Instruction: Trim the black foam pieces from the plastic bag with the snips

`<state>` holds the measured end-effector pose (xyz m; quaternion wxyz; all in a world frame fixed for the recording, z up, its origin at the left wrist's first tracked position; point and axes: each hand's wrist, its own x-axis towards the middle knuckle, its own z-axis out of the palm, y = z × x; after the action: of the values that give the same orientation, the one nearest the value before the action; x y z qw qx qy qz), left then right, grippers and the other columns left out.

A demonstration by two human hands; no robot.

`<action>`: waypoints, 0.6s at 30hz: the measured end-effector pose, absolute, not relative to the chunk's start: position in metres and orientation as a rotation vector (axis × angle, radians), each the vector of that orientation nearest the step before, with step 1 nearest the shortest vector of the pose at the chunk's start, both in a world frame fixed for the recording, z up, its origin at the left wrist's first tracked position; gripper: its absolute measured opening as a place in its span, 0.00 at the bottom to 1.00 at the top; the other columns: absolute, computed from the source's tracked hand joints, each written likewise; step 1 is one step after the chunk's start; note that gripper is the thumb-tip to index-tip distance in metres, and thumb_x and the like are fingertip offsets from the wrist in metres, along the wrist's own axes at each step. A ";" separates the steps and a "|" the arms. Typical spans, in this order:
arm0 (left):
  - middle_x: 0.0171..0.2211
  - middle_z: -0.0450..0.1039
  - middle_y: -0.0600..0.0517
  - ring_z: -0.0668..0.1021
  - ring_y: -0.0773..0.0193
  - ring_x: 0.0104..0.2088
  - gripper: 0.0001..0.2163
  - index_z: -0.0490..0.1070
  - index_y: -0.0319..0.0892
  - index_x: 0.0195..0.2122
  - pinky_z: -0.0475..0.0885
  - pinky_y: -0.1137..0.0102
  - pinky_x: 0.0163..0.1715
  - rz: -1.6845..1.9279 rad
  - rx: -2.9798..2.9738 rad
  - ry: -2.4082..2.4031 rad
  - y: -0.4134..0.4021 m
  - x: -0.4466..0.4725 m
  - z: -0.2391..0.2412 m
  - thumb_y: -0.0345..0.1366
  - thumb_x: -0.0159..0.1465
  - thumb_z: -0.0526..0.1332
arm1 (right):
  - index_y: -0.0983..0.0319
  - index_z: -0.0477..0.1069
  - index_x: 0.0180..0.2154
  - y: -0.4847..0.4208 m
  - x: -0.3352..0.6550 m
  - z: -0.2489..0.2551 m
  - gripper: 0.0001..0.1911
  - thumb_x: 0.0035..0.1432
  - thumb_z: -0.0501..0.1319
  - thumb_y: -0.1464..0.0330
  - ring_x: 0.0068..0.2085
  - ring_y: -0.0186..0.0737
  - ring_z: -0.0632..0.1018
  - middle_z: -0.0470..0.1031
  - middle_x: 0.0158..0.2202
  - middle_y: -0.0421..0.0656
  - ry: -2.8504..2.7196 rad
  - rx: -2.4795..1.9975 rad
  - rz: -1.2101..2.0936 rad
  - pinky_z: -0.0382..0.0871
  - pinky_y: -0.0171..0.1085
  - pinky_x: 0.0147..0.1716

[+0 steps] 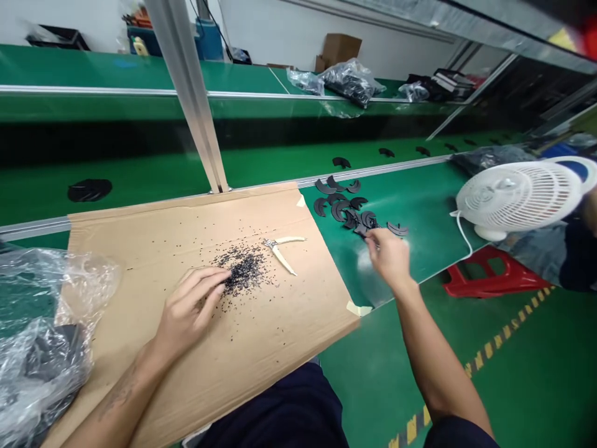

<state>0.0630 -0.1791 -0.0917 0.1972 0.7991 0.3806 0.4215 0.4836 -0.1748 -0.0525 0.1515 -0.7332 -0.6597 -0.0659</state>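
My left hand (189, 308) rests over the cardboard sheet (153, 249), fingers stretched out and thumb a little apart. Its fingertips touch the edge of a pile of tiny black bits (247, 270). Just right of that pile lie side cutters (282, 254) with cream handles, their jaws toward the bits. At the green bench on the right, my right hand (389, 252) pinches a curved black plastic piece (361, 230) at the near side of a loose heap of similar pieces (340, 208). The fingers partly cover the pinched piece.
Clear plastic bags (41, 361) with dark contents lie at the left. A white fan (522, 193) stands on the bench at right, above a red stool (494, 274). Beyond a metal post (191, 93), more black pieces (89, 190) lie on the green belt (280, 168).
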 end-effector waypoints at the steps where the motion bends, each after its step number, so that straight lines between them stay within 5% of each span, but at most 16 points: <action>1: 0.47 0.78 0.47 0.79 0.60 0.47 0.12 0.76 0.45 0.52 0.76 0.64 0.47 1.134 2.137 1.069 -0.182 0.069 -0.090 0.32 0.70 0.60 | 0.62 0.74 0.39 -0.174 0.462 -0.054 0.11 0.64 0.53 0.72 0.38 0.46 0.78 0.79 0.38 0.50 -1.985 -2.002 -0.137 0.69 0.40 0.37; 6: 0.41 0.77 0.46 0.78 0.67 0.30 0.23 0.62 0.43 0.66 0.76 0.71 0.28 0.807 1.461 0.951 -0.187 0.103 -0.082 0.46 0.73 0.53 | 0.61 0.75 0.42 -0.177 0.332 -0.065 0.14 0.71 0.50 0.70 0.40 0.37 0.78 0.80 0.39 0.44 -2.441 -1.322 0.117 0.70 0.34 0.42; 10: 0.26 0.70 0.54 0.73 0.70 0.23 0.21 0.74 0.37 0.53 0.73 0.73 0.24 0.880 1.266 1.018 -0.179 0.102 -0.081 0.50 0.69 0.59 | 0.60 0.75 0.44 -0.156 0.306 -0.059 0.14 0.71 0.51 0.69 0.39 0.37 0.76 0.79 0.40 0.44 -2.505 -1.049 0.259 0.70 0.36 0.40; 12: 0.27 0.72 0.53 0.75 0.69 0.25 0.19 0.77 0.37 0.48 0.74 0.73 0.27 0.971 1.223 1.083 -0.174 0.090 -0.080 0.49 0.67 0.62 | 0.58 0.75 0.40 -0.132 0.333 -0.051 0.10 0.67 0.55 0.69 0.37 0.38 0.75 0.78 0.38 0.42 -2.301 -1.453 0.182 0.69 0.36 0.39; 15: 0.31 0.77 0.50 0.78 0.68 0.29 0.18 0.77 0.36 0.47 0.77 0.71 0.33 1.089 1.153 1.113 -0.172 0.075 -0.079 0.46 0.65 0.65 | 0.66 0.74 0.40 -0.086 0.387 -0.041 0.12 0.63 0.53 0.73 0.37 0.45 0.74 0.75 0.41 0.55 -2.036 -1.805 0.068 0.65 0.42 0.36; 18: 0.34 0.79 0.48 0.79 0.68 0.31 0.17 0.77 0.35 0.48 0.79 0.71 0.35 1.137 1.102 1.047 -0.172 0.070 -0.077 0.41 0.62 0.68 | 0.64 0.74 0.36 -0.046 0.416 -0.042 0.05 0.57 0.62 0.71 0.34 0.43 0.71 0.74 0.37 0.52 -1.707 -2.375 0.064 0.60 0.41 0.34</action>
<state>0.0699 -0.1721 -0.0773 0.5825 0.4718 0.4485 0.4867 0.4161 -0.0459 -0.0419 0.1078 -0.8070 -0.5802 0.0216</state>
